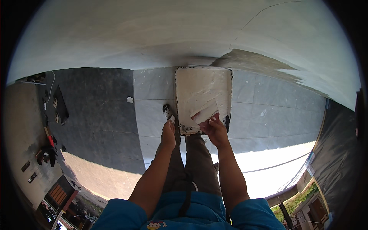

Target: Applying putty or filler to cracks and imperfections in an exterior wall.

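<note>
In front of my legs is a black-rimmed rectangular tray point(230, 92), its inside covered with white putty point(199, 86). My right hand point(216, 132) grips a flat reddish scraper point(199, 116) over the tray's near end. White putty coats much of the scraper, and some sticks to my fingers. Left of the tray, my left hand point(168, 135) is closed, apart from the tray. A small whitish piece point(172, 119) shows at its fingertips; its kind cannot be made out.
A pale wall point(165, 34) rises ahead, with a bare grey-brown patch point(253, 63) low on the right. Grey tiles point(264, 103) with white spots meet darker tiles point(103, 111) at left, where a small white scrap point(130, 100) lies. Dark sheeting point(337, 145) stands at far right.
</note>
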`<action>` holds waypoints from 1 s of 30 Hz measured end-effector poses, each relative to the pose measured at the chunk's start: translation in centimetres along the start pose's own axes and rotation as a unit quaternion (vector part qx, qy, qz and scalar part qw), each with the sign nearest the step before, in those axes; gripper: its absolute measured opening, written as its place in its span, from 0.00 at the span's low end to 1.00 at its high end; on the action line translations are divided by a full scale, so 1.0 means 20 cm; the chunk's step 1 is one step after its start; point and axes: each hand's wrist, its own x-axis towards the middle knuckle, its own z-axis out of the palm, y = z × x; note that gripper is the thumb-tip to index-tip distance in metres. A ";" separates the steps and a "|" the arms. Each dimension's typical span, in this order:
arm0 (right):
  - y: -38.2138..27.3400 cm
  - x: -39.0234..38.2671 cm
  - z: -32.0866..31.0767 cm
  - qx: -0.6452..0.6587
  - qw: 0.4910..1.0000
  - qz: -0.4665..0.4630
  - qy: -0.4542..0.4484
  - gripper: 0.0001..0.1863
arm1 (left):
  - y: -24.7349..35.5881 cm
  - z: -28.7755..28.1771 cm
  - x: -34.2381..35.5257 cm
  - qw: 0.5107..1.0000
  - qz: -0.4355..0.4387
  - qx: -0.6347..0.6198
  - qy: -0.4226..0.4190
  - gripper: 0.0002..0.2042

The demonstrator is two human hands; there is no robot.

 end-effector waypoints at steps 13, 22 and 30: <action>-0.68 -0.72 0.92 0.080 0.945 -0.279 -0.149 0.22 | 1.47 0.53 -0.84 0.652 0.672 0.296 -0.187 0.27; -1.22 -1.39 1.78 0.024 0.801 -0.585 -0.126 0.15 | 2.83 0.93 -2.02 0.094 0.959 0.268 0.015 0.28; -1.32 -1.44 2.01 -0.254 0.417 -0.815 0.312 0.21 | 3.10 0.99 -2.15 -0.010 0.972 0.213 0.100 0.29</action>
